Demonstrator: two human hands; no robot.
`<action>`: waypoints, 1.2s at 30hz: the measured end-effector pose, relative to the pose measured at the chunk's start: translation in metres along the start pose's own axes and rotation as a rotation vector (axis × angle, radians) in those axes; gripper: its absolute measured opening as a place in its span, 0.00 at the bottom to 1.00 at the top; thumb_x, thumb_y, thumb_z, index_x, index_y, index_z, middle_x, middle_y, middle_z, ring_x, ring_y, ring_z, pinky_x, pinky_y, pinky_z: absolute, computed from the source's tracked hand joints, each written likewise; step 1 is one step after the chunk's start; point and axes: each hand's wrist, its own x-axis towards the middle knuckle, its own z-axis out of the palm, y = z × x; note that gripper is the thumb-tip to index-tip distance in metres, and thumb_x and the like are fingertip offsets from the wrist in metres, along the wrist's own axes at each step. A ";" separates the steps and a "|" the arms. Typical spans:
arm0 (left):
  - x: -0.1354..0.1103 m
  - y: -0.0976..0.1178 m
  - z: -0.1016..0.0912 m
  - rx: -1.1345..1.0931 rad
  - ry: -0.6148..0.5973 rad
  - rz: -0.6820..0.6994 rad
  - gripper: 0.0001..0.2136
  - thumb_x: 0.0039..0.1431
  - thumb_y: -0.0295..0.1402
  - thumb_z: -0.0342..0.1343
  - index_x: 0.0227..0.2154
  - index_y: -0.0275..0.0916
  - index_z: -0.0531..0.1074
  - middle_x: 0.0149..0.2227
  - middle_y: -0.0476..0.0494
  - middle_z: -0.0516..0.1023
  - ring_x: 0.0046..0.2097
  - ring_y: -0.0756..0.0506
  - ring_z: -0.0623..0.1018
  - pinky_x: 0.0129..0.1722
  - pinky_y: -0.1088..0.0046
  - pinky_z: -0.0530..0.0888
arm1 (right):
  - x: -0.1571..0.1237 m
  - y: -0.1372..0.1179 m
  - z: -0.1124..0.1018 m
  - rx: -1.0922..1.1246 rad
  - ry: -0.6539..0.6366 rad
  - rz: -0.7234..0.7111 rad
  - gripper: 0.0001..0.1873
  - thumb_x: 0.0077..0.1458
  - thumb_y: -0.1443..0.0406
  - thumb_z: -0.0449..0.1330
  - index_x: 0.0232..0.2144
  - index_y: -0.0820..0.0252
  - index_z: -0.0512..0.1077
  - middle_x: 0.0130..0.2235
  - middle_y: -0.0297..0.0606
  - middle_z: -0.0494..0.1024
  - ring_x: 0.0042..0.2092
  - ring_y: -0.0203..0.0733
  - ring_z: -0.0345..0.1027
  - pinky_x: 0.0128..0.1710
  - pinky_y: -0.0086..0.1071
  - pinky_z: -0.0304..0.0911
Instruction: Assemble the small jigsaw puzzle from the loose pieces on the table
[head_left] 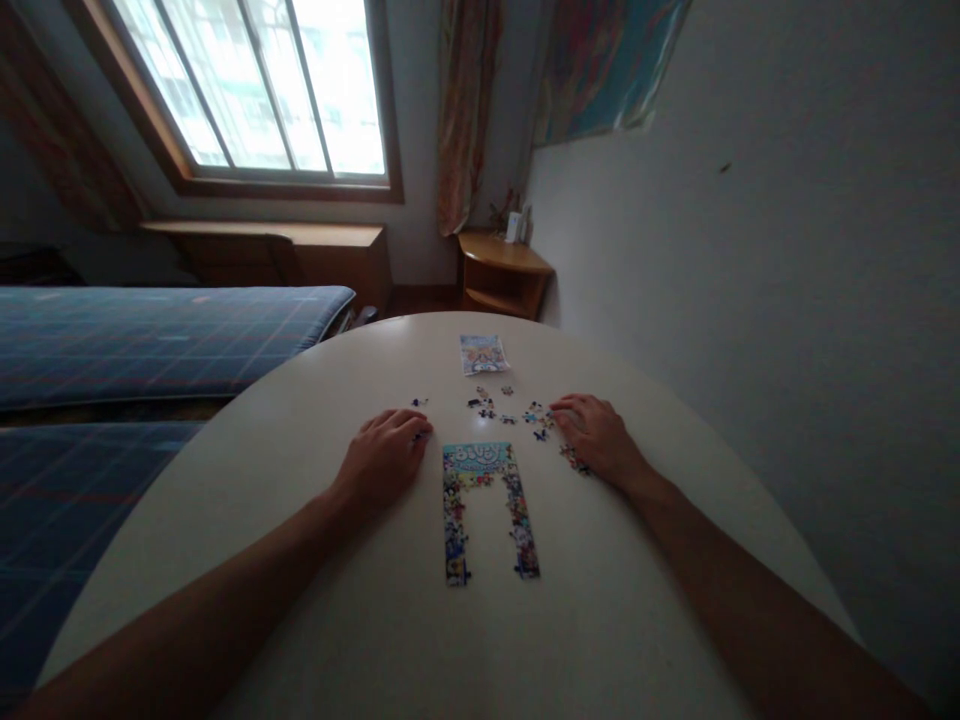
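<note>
A partly joined jigsaw puzzle [487, 505] lies on the round white table [315, 560]; its top band and two side strips are assembled. My left hand [386, 455] rests palm down just left of the puzzle's top corner, fingertips curled onto a small puzzle piece [421, 436]. My right hand [596, 435] lies to the right of the puzzle, fingers bent down over loose pieces [536, 415]. More loose pieces [487, 402] are scattered beyond the puzzle, between the two hands.
A small picture card [483, 354] lies farther back on the table. Left of the table are beds with blue plaid covers [150, 335]. A wooden corner shelf [502, 272] and a window [262, 85] stand behind; a grey wall [750, 250] runs along the right.
</note>
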 end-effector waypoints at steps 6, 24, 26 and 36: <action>0.001 -0.007 0.009 -0.107 -0.030 0.056 0.13 0.64 0.28 0.47 0.46 0.43 0.74 0.52 0.47 0.78 0.55 0.42 0.74 0.56 0.58 0.71 | -0.001 -0.004 -0.002 0.006 0.010 0.018 0.16 0.61 0.58 0.53 0.43 0.57 0.77 0.50 0.42 0.76 0.52 0.50 0.67 0.55 0.45 0.59; 0.001 -0.002 -0.008 0.109 0.015 -0.035 0.12 0.65 0.32 0.48 0.40 0.41 0.78 0.44 0.43 0.82 0.51 0.37 0.75 0.52 0.53 0.69 | -0.001 -0.003 -0.001 0.004 0.009 0.021 0.17 0.61 0.58 0.52 0.43 0.56 0.77 0.50 0.43 0.76 0.53 0.51 0.67 0.55 0.46 0.60; 0.000 -0.003 -0.012 0.128 -0.011 -0.006 0.11 0.63 0.30 0.50 0.39 0.42 0.78 0.44 0.43 0.82 0.50 0.37 0.76 0.50 0.53 0.70 | -0.001 -0.005 -0.002 0.005 0.009 0.020 0.17 0.61 0.58 0.52 0.43 0.57 0.77 0.50 0.44 0.76 0.52 0.51 0.67 0.54 0.47 0.60; -0.007 0.000 -0.029 0.111 -0.162 -0.044 0.11 0.63 0.28 0.48 0.38 0.42 0.76 0.42 0.42 0.81 0.46 0.38 0.77 0.46 0.57 0.72 | -0.001 -0.005 -0.003 -0.005 0.010 0.014 0.17 0.61 0.57 0.51 0.42 0.57 0.77 0.50 0.43 0.76 0.52 0.51 0.67 0.55 0.47 0.60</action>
